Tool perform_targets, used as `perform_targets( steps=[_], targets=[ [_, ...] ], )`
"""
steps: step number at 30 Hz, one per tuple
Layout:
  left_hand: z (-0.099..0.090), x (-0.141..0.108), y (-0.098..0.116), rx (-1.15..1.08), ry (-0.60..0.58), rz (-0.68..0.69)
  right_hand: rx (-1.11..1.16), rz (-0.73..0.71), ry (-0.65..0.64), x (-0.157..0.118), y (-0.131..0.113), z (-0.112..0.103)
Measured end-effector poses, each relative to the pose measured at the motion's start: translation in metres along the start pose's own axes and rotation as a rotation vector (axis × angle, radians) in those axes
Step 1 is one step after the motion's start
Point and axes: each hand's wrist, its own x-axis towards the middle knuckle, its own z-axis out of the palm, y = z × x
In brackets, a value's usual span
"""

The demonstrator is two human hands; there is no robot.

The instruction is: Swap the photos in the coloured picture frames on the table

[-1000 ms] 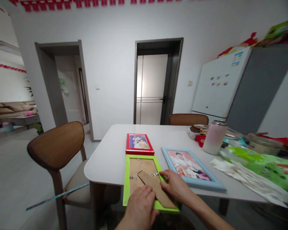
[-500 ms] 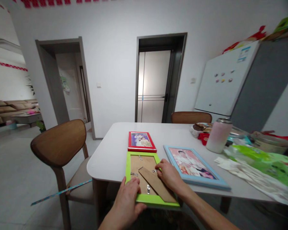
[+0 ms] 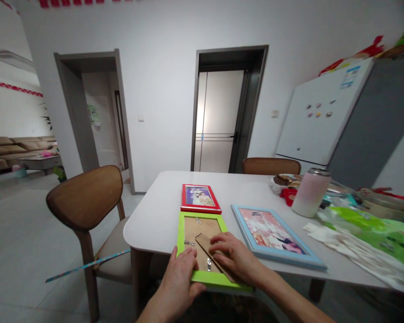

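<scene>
A green picture frame [image 3: 215,279] lies face down at the table's near edge, its brown backing board [image 3: 195,226] and metal clips showing. My left hand [image 3: 181,273] grips the frame's near left corner, thumb at the front edge and fingers over the rim. A slanted brown easel stand [image 3: 204,244] crosses the backing. Over this stand my right hand [image 3: 234,255] is bent, its fingers curled onto it and covering the right side clip. Just beyond lies a red picture frame [image 3: 201,209] with its photo up. To the right rests a light blue picture frame [image 3: 283,256], also photo up.
A pink and white thermos [image 3: 311,193] stands at the right, beside white gloves [image 3: 343,244] and a green plastic package [image 3: 387,233]. One wooden chair [image 3: 87,195] is at the left; another chair [image 3: 271,166] is behind the white table [image 3: 151,215].
My right hand has moved from the right side clip toward me and onto the stand, its fingers more curled. My left hand keeps its place. The view has shifted slightly.
</scene>
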Motion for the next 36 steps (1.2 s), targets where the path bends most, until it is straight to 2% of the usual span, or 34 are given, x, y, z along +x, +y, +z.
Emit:
perform_targets(
  steps=[3, 5, 11, 15, 19, 23, 30, 36],
  targets=[
    [0.000, 0.000, 0.001, -0.006, 0.001, -0.014, 0.106, -0.078, -0.136, -0.003, -0.011, 0.001],
    [-0.001, 0.001, 0.002, -0.011, -0.005, -0.020, 0.116, -0.075, -0.150, -0.002, -0.013, 0.005],
    [0.000, 0.001, 0.000, -0.022, 0.004, -0.017, 0.040, -0.044, -0.069, 0.002, -0.019, 0.010],
    [0.000, 0.001, -0.001, -0.037, 0.010, -0.002, 0.072, -0.017, -0.022, 0.007, -0.023, 0.011],
    [0.000, 0.002, -0.001, -0.046, 0.022, 0.019, 0.067, 0.020, 0.037, 0.023, -0.023, 0.020],
    [0.003, 0.003, -0.003, -0.036, 0.041, 0.034, -0.014, 0.030, 0.022, 0.046, -0.025, 0.031],
    [0.004, 0.002, -0.003, -0.013, 0.036, 0.005, -0.051, 0.137, 0.099, 0.061, -0.026, 0.046],
    [0.003, 0.001, 0.001, -0.018, 0.030, -0.014, -0.035, 0.251, 0.100, 0.066, -0.019, 0.061]
  ],
)
